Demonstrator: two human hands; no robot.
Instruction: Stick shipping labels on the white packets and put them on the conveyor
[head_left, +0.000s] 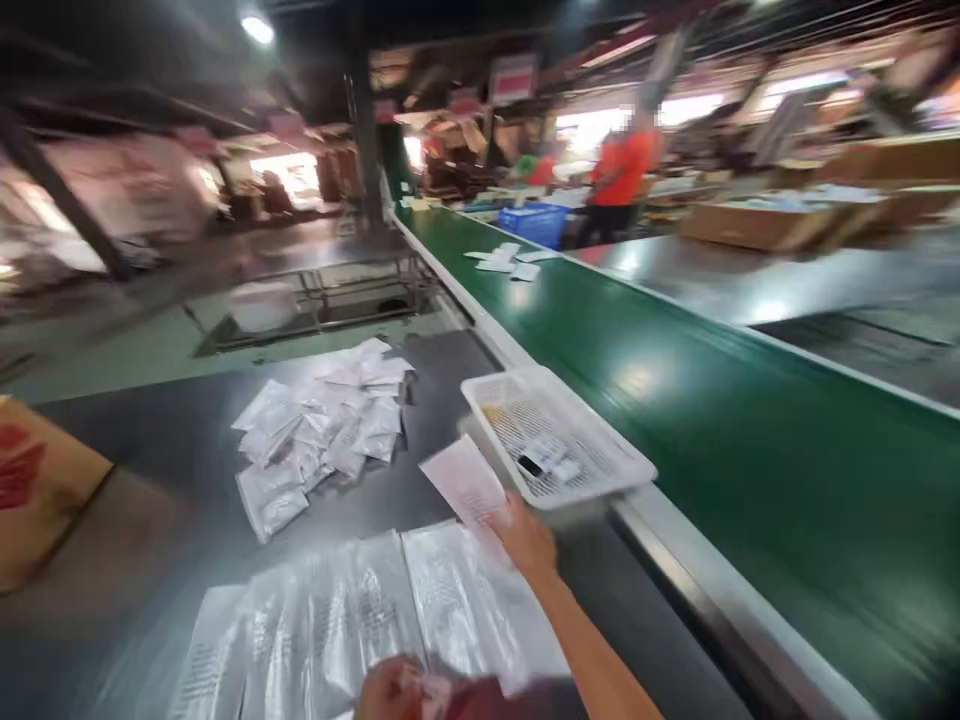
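Note:
My right hand (529, 540) pinches a flat white printed paper slip (466, 482) above the right end of a row of clear plastic bags (360, 605), which overlap on the dark metal table. At the bottom edge my left hand (391, 688) is curled, blurred and partly cut off. Something pale and shiny shows at its fingers, too smeared to name. Beyond the bags lies a loose heap of small white packets (330, 425). Close to my right hand stands a white slotted plastic basket (630, 462) with a few small items in it, one of them black.
A green conveyor belt (675, 390) runs along the right, with several white packets (510, 260) farther up. A cardboard box (45, 490) stands at the left. Across the belt are a person in orange (626, 170), a blue crate (534, 225) and open cartons (750, 225).

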